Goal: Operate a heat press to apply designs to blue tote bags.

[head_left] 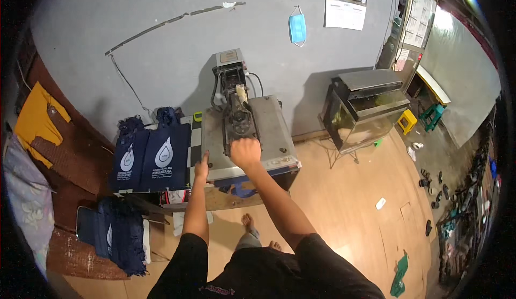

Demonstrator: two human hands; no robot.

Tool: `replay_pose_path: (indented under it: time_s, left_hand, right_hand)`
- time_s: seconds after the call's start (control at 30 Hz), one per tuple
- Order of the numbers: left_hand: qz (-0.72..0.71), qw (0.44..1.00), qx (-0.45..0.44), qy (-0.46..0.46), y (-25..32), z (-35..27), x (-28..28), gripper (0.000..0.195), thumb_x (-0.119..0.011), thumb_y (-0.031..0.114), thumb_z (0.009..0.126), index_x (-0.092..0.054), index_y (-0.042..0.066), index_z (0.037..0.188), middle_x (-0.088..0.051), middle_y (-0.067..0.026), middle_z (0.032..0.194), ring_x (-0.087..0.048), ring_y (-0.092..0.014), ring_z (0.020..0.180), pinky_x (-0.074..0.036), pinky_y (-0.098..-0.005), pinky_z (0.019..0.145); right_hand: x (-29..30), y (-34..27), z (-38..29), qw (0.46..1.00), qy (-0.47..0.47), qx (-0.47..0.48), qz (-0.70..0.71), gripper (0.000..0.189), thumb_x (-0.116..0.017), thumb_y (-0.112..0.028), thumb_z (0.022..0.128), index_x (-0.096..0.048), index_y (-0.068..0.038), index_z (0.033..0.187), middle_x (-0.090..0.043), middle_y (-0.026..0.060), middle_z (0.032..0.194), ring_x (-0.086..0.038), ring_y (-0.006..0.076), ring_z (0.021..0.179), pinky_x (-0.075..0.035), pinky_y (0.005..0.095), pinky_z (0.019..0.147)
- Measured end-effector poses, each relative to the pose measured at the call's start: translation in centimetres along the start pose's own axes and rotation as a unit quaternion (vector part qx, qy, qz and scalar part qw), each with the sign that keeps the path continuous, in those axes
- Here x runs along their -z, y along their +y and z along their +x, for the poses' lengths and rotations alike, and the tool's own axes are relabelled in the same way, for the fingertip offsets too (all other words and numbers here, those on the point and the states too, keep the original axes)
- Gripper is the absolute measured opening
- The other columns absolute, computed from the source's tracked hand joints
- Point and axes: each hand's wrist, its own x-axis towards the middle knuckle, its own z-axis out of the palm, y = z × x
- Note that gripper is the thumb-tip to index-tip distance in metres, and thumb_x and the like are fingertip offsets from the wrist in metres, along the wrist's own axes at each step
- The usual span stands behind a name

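A heat press with a wide metal top plate (268, 125) stands against the wall in front of me. My right hand (246, 152) is closed around the front end of the press handle, above the plate. At the plate's left front edge rests my left hand (202, 169), its thumb up along the side; whether its fingers grip the edge is hidden. Left of the press, dark blue fabric bags (166, 154) with a white printed drop and lettering lie side by side on a table. Some blue cloth (243, 190) shows beneath the plate's front edge.
More dark blue bags (121, 234) are piled on a chair or stand at the lower left. A glass fish tank (365, 113) stands on a metal frame to the right. Yellow cloth (40, 121) hangs at the far left. Green cloth (400, 277) lies on the floor.
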Motion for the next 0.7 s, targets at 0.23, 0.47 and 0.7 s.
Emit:
replay_pose_path:
  time_s: [0.23, 0.47, 0.7]
  left_hand:
    - [-0.018, 0.999, -0.030, 0.012, -1.5, -0.6, -0.5, 0.098, -0.056, 0.071, 0.073, -0.052, -0.016, 0.118, -0.053, -0.0338, 0.120, -0.050, -0.040, 0.118, -0.037, -0.0384, 0.099]
    - [-0.007, 1.000, 0.020, 0.016, -1.4, 0.2, -0.1, 0.095, -0.057, 0.070, 0.074, -0.052, -0.013, 0.121, -0.053, -0.0303, 0.122, -0.050, -0.038, 0.118, -0.038, -0.0379, 0.098]
    - [-0.042, 0.999, 0.010, -0.027, 0.0, -0.2, 0.2, 0.095, -0.056, 0.070, 0.074, -0.050, -0.010, 0.126, -0.051, -0.0272, 0.127, -0.048, -0.035, 0.120, -0.036, -0.0383, 0.098]
  right_hand:
    - [-0.4, -0.8, -1.1, 0.999, 0.042, -0.019, 0.014, 0.017, -0.057, -0.020, 0.072, -0.066, -0.015, 0.058, -0.065, 0.0093, 0.061, -0.065, 0.0245, 0.058, -0.048, 0.0378, 0.062]
    - [-1.3, -0.6, -0.4, 0.998, 0.068, 0.006, 0.004, 0.015, -0.056, -0.020, 0.073, -0.066, -0.015, 0.062, -0.065, 0.0098, 0.062, -0.065, 0.0249, 0.058, -0.049, 0.0381, 0.065]
    - [-0.9, -0.5, 0.1, 0.997, 0.076, 0.017, -0.017, 0.013, -0.057, -0.019, 0.070, -0.064, -0.015, 0.060, -0.064, 0.0093, 0.061, -0.064, 0.0249, 0.058, -0.049, 0.0381, 0.063]
